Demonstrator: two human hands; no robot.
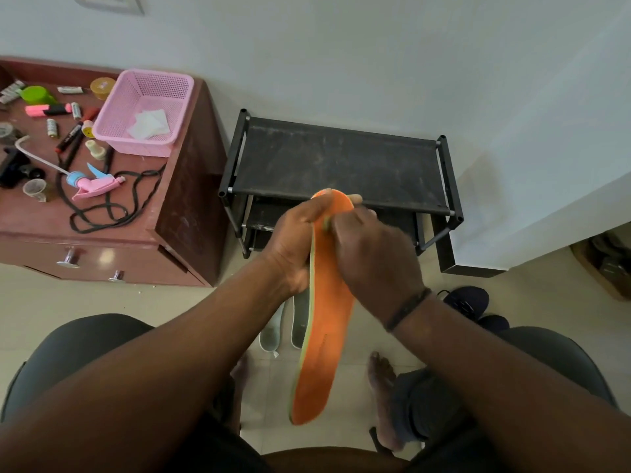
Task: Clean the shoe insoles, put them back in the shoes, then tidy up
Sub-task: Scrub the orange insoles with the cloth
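Left hand (pixel 293 240) gripped the orange insole (pixel 324 322) near its toe end, held upright in the air over the floor. Right hand (pixel 372 254) curled against the insole's face, maybe pinching something pale; can't tell. Two grey insoles (pixel 300 322) lay on the floor tiles below, dark shoe (pixel 467 300) nearby.

- Left hand (pixel 296 240) grips orange insole (pixel 324 322) near its top end, thumb over the edge.
- Right hand (pixel 372 254) curled against the insole's orange face; whatever it holds is hidden.
- Insole hangs lengthwise between the knees, lower end toward the viewer.
- Two pale insoles (pixel 286 326) flat on the floor tiles below.
- Dark shoe (pixel 467 300) right of them; black shoe rack (pixel 338 165) behind.
- Pink basket (pixel 146 110) and pink spray head (pixel 92 186) on the brown cabinet (pixel 143 247).
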